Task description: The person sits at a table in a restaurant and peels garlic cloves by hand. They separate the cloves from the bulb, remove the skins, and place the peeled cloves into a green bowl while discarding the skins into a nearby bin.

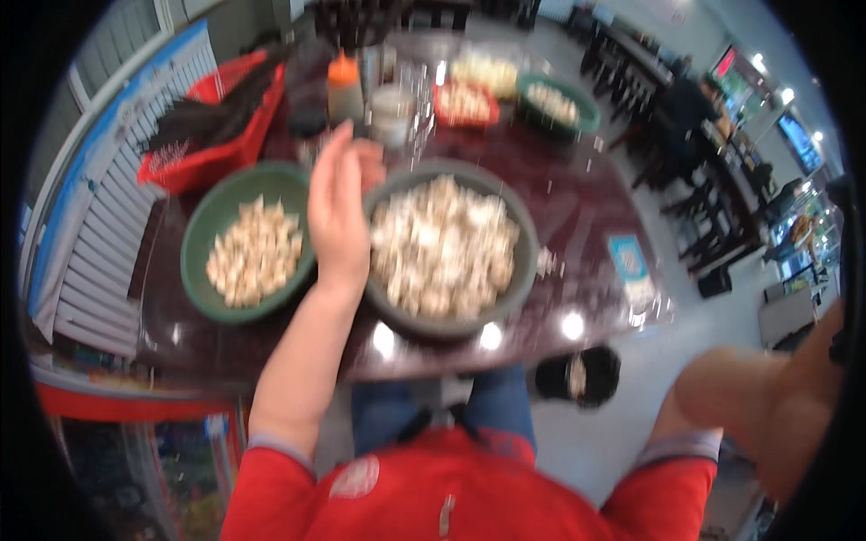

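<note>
My left hand [342, 220] is raised over the table between two bowls, its fingers extended and nothing in it. On its left stands a green bowl [196, 230] partly filled with pale cloves [257, 260] that look like peeled garlic. To its right a larger grey bowl [522, 297] is heaped with whitish pieces [443, 250], seemingly unpeeled garlic cloves; motion blur softens them. The hand overlaps this bowl's left rim in view; whether it touches I cannot tell. My right arm [737, 392] is bent up at the right edge, with its hand out of view.
Farther back on the dark glossy table [575, 196] are a red basket [463, 105] and a green basket [587, 118] of pale pieces, an orange-capped squeeze bottle [345, 88] and a jar [391, 115]. A red crate [237, 159] holds dark sticks. A black bin [602, 375] stands on the floor.
</note>
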{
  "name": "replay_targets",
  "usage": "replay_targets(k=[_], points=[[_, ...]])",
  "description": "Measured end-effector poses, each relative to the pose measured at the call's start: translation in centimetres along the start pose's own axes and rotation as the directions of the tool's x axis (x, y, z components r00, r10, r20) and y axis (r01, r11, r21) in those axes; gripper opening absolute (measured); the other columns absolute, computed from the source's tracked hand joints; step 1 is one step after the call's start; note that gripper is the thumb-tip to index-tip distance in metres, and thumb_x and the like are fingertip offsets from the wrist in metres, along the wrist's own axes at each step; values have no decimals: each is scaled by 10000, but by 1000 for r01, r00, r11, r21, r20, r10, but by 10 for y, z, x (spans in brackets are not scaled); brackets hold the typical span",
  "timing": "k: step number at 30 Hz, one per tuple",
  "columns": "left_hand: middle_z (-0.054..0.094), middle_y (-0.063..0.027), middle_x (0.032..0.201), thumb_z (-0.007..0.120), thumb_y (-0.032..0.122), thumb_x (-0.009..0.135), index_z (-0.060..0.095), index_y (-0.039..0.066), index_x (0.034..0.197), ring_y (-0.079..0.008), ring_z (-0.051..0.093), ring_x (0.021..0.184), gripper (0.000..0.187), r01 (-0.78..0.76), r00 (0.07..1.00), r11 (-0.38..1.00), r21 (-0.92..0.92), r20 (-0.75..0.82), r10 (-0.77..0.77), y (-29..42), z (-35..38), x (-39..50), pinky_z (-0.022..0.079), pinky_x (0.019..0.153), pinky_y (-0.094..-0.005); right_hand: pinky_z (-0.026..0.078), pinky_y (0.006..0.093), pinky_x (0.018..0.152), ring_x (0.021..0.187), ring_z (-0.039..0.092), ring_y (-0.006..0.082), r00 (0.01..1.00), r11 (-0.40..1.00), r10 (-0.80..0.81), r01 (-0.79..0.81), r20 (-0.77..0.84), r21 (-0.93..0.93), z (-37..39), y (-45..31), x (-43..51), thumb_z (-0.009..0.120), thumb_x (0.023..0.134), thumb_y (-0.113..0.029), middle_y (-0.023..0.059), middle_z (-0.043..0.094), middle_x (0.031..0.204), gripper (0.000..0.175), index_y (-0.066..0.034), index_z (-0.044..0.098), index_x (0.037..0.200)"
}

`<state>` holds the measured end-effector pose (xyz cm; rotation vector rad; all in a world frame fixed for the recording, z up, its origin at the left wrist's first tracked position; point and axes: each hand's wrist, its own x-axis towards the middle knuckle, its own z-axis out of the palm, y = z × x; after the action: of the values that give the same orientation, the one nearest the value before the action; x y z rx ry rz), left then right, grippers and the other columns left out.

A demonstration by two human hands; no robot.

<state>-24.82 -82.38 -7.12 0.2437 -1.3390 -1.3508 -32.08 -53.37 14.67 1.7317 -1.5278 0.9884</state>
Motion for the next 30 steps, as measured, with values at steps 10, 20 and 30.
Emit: replay_targets(k=[10, 20, 30], points=[[614, -58, 1000, 450, 228, 1024, 501, -7, 1296, -96, 554, 856, 362, -13, 1000, 999, 40, -20, 14, 12, 3, -4, 463, 823, -258, 422, 364, 1032, 1250, 517, 260, 465, 666, 468, -745, 751, 46, 165, 98, -62, 437, 849, 38, 173, 534, 1332, 501, 26, 454, 1349], [617, -49, 995, 456, 217, 1023, 499, -1, 1299, -88, 545, 848, 354, -12, 999, 1000, 12, 30, 12, 7, 3, -4, 450, 796, -240, 532, 335, 732, 877, 647, 213, -107, 514, 545, -741, 832, -432, 233, 128, -47, 508, 815, -76, 153, 654, 1022, 479, 48, 481, 1277], [615, -41, 1001, 499, 203, 1006, 576, 2, 1210, -85, 548, 856, 297, -4, 998, 999, 51, 58, 1, 3, -1, -6, 454, 792, -233, 471, 362, 953, 1108, 614, 293, 191, 721, 304, -686, 933, -94, 209, 76, -47, 523, 840, -65, 205, 605, 1243, 502, -49, 506, 1341]])
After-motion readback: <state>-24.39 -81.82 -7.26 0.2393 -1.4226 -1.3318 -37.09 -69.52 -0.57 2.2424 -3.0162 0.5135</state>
